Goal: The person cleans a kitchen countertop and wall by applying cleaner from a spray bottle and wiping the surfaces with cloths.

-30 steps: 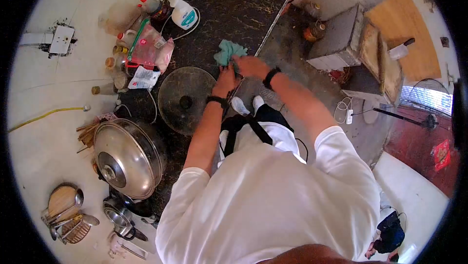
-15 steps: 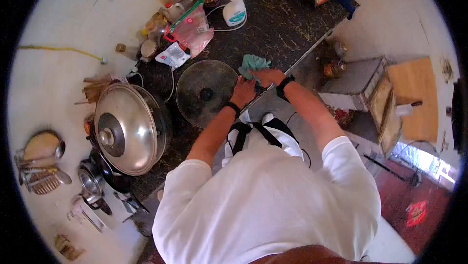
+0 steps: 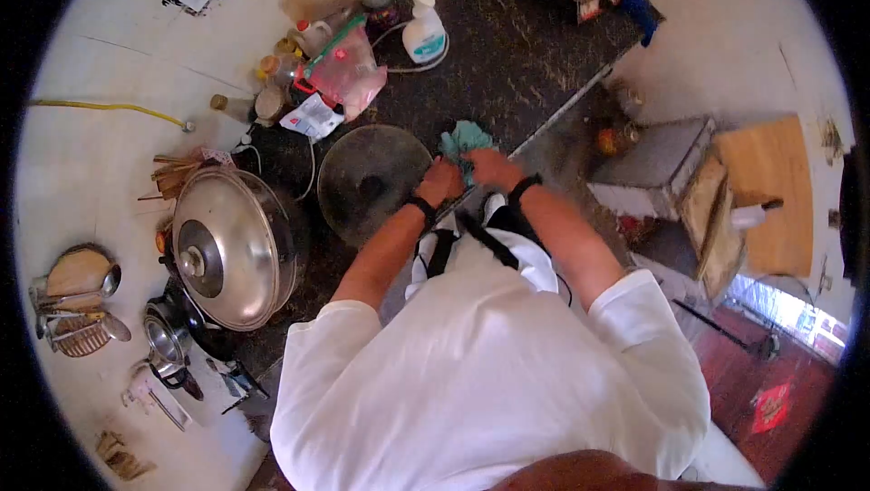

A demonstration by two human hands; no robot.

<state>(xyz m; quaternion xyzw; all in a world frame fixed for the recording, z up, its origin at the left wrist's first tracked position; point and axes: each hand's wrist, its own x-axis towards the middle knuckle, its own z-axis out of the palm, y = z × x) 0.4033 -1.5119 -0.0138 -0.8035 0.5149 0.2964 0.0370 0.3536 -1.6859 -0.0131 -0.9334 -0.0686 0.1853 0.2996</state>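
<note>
A crumpled green cloth is at the front edge of the dark counter, bunched beyond and between my hands. My right hand is closed on its near right side. On the cloth's left side, my left hand has its fingers curled against the fabric; its fingertips are partly hidden. Just left of that hand, a round glass lid with a dark knob lies on the counter, its right rim close to my fingers. Both wrists wear black bands.
A large wok with a domed metal lid stands left on the counter. Behind are a white spray bottle, a pink bag and several bottles. A grey box-like cabinet stands right; utensils hang on the left wall.
My hands have drawn back toward my body with the cloth, and my left hand has come away from the lid's rim. The camera view has shifted slightly.
</note>
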